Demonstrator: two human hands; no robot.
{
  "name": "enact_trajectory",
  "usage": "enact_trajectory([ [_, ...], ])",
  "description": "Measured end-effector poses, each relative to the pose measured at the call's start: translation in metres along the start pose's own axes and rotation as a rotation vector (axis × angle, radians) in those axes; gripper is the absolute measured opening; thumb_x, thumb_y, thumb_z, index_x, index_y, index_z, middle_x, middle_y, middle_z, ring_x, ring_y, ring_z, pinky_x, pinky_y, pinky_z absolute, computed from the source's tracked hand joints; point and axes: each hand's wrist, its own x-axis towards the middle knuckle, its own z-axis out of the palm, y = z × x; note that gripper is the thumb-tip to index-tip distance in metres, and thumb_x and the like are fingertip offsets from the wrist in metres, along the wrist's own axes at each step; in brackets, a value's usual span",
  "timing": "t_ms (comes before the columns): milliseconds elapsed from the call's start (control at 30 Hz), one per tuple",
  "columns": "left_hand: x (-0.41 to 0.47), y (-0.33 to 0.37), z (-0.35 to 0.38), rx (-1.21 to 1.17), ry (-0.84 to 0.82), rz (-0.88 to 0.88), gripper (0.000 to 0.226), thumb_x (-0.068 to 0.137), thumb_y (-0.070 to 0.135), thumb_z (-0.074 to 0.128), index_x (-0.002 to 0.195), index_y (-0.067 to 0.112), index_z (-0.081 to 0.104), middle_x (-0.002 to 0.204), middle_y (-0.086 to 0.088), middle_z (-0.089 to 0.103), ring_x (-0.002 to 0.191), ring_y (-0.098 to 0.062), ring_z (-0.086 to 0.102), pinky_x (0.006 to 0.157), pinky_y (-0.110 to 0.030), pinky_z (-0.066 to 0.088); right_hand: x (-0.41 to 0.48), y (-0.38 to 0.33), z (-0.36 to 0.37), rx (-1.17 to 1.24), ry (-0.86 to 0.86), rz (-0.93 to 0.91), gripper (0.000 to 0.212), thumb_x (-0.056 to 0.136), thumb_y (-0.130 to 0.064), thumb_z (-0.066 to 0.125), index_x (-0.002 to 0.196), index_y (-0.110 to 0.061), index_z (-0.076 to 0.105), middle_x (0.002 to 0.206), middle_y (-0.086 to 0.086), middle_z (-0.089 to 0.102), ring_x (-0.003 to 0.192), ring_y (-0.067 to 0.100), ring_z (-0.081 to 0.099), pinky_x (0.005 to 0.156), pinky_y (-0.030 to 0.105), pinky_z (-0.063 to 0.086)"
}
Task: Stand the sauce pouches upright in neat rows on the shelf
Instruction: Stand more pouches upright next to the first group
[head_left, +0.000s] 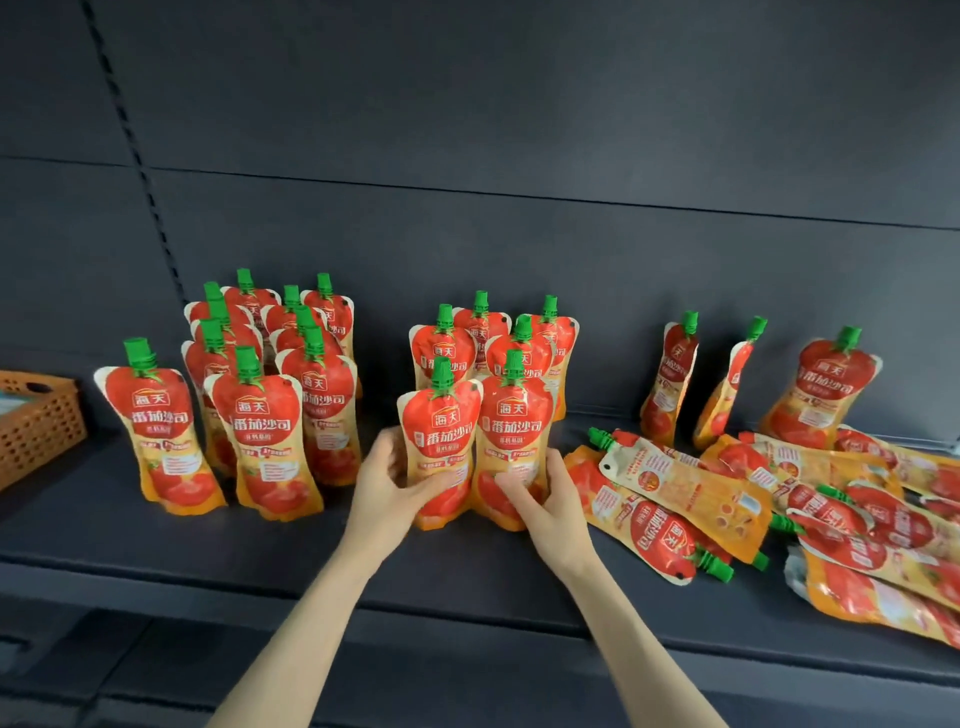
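Observation:
Red and orange sauce pouches with green caps fill a dark shelf (291, 551). My left hand (387, 486) grips the lower part of an upright pouch (439, 426) in the middle front. Beside it, my right hand (550, 499) holds a second upright pouch (514, 421) by its base. Several pouches stand behind these two (483, 332). A larger standing group (270, 374) is on the left, with one pouch (158, 426) at its front left. A pile of pouches (779, 499) lies flat on the right. Three pouches (826, 389) stand or lean at the back right.
An orange perforated basket (36, 421) sits at the shelf's far left. The dark back panel (519, 130) rises behind the pouches, with a slotted upright rail (140, 156) on the left. A lower shelf edge (156, 675) shows below.

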Motion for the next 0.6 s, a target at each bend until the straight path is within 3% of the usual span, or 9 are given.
enact_trajectory([
  [233,0.026,-0.020,-0.014,-0.001,-0.047,0.043,0.043,0.078,0.011,0.072,0.111,0.028,0.048,0.112,0.009,0.062,0.103,0.000,0.060,0.082,-0.016,0.052,0.018,-0.003,0.014,-0.128,0.153,-0.056,0.035,0.084,-0.012,0.068,0.112,-0.021,0.049,0.105,-0.009,0.065,0.095,-0.001,0.064,0.071,0.015,0.053],
  [467,0.032,-0.043,-0.013,0.144,-0.041,0.069,0.062,0.081,0.017,0.070,0.132,0.026,0.036,0.130,0.005,0.049,0.119,-0.007,0.048,0.096,-0.026,0.044,0.030,-0.002,0.027,-0.172,0.175,-0.051,0.037,0.085,-0.011,0.066,0.113,-0.025,0.047,0.106,-0.013,0.064,0.098,0.001,0.064,0.080,0.023,0.055],
  [600,0.033,-0.044,-0.012,0.210,0.035,0.101,0.064,0.080,0.017,0.072,0.134,0.019,0.038,0.130,0.001,0.052,0.118,-0.010,0.050,0.095,-0.026,0.044,0.027,-0.001,0.025,-0.185,0.210,-0.049,0.035,0.084,-0.005,0.067,0.109,-0.021,0.048,0.101,-0.012,0.064,0.090,-0.008,0.063,0.070,0.012,0.051],
])
